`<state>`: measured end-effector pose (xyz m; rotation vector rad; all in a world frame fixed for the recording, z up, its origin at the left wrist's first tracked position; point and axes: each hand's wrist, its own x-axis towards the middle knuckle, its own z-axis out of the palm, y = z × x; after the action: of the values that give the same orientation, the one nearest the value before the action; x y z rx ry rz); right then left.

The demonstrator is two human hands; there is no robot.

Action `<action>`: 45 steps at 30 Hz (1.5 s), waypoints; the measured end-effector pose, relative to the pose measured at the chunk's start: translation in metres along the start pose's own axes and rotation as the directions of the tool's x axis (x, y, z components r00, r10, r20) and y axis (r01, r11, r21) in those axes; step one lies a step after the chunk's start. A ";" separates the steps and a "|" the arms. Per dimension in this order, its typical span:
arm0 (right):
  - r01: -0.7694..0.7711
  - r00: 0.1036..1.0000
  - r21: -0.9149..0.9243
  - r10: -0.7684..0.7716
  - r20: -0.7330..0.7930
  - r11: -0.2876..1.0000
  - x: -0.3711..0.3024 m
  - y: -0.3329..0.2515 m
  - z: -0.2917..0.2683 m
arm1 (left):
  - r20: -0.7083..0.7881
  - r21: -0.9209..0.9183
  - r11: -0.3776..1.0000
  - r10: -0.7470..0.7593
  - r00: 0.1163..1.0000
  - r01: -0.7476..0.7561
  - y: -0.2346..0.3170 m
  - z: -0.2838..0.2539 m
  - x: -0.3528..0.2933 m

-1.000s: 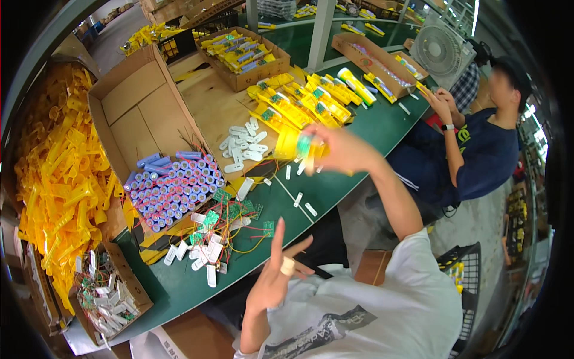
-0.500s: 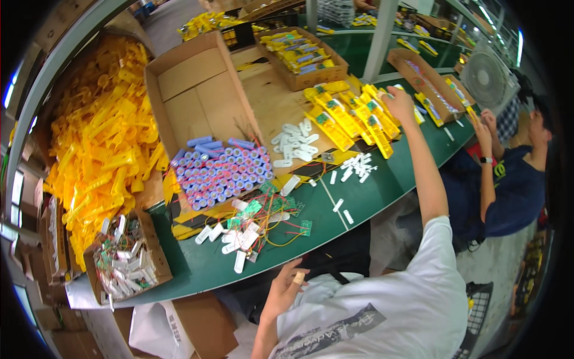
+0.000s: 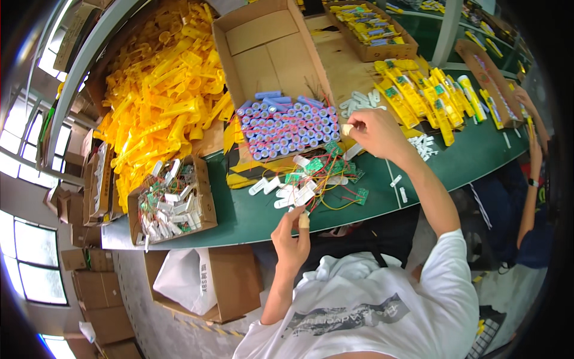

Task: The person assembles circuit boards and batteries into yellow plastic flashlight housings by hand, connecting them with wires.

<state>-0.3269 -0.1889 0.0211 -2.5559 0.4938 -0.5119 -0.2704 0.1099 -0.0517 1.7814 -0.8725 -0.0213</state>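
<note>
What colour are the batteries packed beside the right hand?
The batteries are purple-blue with pale ends, clearest in the head view, just left of the right hand.

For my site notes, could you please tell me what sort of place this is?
Most likely a small electronics assembly workshop: a tray of purple cylindrical battery cells, green circuit boards with coloured wires on a green workbench, and a big heap of yellow plastic housings.

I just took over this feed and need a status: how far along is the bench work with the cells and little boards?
Looks done: yellow housings lie in a row on the green table, some fitted with green boards. In hand: the right hand pinches a small pale piece by the block of purple cells; the left hand is at the wired boards. Left: the cells, loose boards and a big heap of empty yellow shells.
</note>
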 end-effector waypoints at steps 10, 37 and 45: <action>0.023 0.982 -0.054 -0.033 -0.188 0.998 -0.030 -0.037 0.057 | -0.126 0.180 0.982 0.089 0.988 -0.066 -0.033 0.004 -0.018; 0.199 0.933 0.852 0.173 -0.316 0.485 -0.123 -0.051 0.002 | 0.709 -0.188 0.945 -0.059 0.703 0.269 0.058 -0.040 0.025; -0.083 0.963 0.733 -0.135 0.233 0.675 -0.129 -0.081 0.032 | 0.860 0.034 0.998 -0.057 0.507 0.056 0.097 -0.059 0.082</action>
<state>-0.4044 -0.0556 0.0037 -1.7873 0.0967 -0.2753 -0.2388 0.0988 0.0847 1.7609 -1.5090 -1.0595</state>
